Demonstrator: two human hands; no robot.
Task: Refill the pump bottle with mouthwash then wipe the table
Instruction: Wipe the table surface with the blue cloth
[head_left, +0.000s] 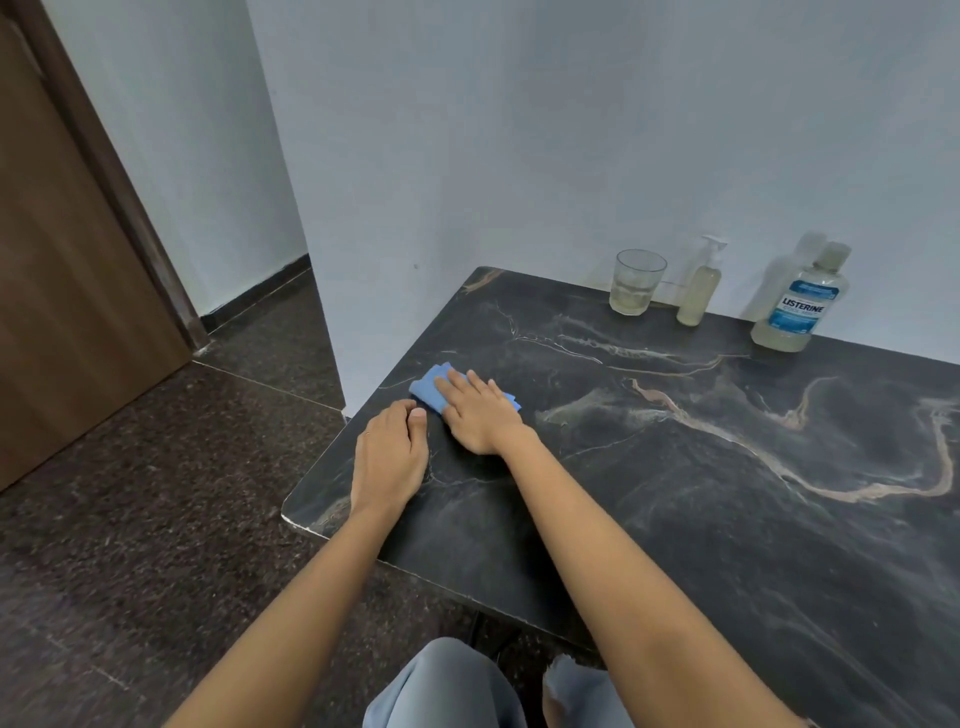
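Wiping looks like the step going on now, so the job seems to be in its second half. The table (727, 467) is big, dark and stone-like with pale wavy lines, and most of it lies to the right. I think that big right part may not be wiped yet, but I cannot see any wet spots to be sure.

The right hand (480, 415) lies flat on the blue cloth (428, 387), near the left edge of the table. Its fingers (452, 389) are straight, close together, and press the cloth down. The left hand (389, 457) rests on the table just beside the cloth, near the left edge. Its fingers are curled in and hold nothing.

Far away by the wall stand three things in a row. The mouthwash bottle (802, 306) is on the right, with its cap on and some pale liquid inside. The pump bottle (701, 291) is in the middle, with its pump on top and pale liquid most of the way up, so the filling looks done. The glass (636, 283) is on the left, with a little liquid at the bottom.

These three stand well apart from the cloth. They would be in the way when the cloth gets to the far edge.
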